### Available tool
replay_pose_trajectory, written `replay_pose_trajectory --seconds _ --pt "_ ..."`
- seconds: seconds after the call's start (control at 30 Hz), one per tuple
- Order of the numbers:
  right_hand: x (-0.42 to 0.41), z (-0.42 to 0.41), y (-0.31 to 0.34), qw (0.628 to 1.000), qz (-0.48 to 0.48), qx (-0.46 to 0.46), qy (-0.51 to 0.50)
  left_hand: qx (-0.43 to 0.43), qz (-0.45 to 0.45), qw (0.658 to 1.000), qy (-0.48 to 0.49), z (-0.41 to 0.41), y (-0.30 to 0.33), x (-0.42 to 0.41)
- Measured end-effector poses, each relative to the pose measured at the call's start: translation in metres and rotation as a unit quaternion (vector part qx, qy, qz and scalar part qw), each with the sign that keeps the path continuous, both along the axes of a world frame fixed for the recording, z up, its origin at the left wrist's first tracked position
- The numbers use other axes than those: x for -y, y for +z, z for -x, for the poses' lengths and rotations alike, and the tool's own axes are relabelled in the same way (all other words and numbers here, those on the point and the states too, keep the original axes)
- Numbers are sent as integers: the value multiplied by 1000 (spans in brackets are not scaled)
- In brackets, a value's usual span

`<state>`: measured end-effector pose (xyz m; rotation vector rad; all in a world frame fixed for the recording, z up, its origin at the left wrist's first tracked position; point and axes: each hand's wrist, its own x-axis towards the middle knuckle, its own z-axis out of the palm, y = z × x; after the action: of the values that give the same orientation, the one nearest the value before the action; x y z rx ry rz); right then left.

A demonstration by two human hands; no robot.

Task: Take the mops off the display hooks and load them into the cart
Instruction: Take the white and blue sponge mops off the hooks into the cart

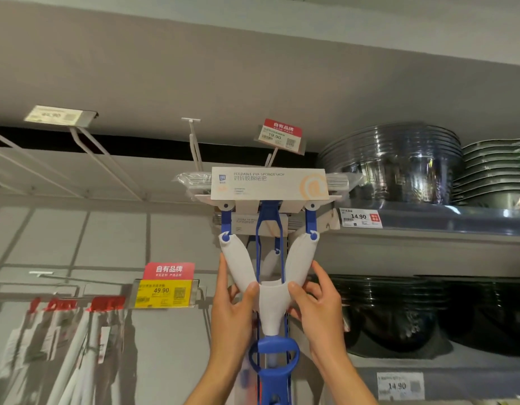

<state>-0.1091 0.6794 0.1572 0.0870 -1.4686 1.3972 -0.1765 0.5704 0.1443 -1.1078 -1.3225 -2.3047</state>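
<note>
- Grey shop shelving (194,68) is seen from below, with a wall panel (106,238) behind the hooks.
- Stacked dark bowls (393,162) are set on the upper right shelf; more dark bowls (399,317) are stacked on the shelf below.
- At lower left, wrapped goods with red tops (77,331) are hung from a rail, too blurred to be named.
- At centre, a sponge mop (270,299) is hung head-up from a display hook (196,147), its boxed head (267,184) printed "Foldable PVA Sponge Mop". A second mop (261,223) is seen just behind it.
- The white Y-shaped yoke of the front mop is held from both sides: the left hand (234,311) is wrapped round its left arm, thumb pressed on the front, and the right hand (314,302) is curled round its right arm likewise.
- A blue handle loop (275,356) is seen below the yoke, between the wrists.
- A yellow price tag (165,293) marked 49.90 is placed left of the hands; a red-topped tag (280,135) marked 19.90 is above the mop; a 14.90 tag (361,218) is fixed to the right shelf edge.
</note>
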Motion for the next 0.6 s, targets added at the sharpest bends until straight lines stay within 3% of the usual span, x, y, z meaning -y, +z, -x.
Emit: replay_pose_trajectory --seconds 0.6 --pt "10 -18 -8 998 -6 -54 38 -61 -53 996 22 -5 -6 10"
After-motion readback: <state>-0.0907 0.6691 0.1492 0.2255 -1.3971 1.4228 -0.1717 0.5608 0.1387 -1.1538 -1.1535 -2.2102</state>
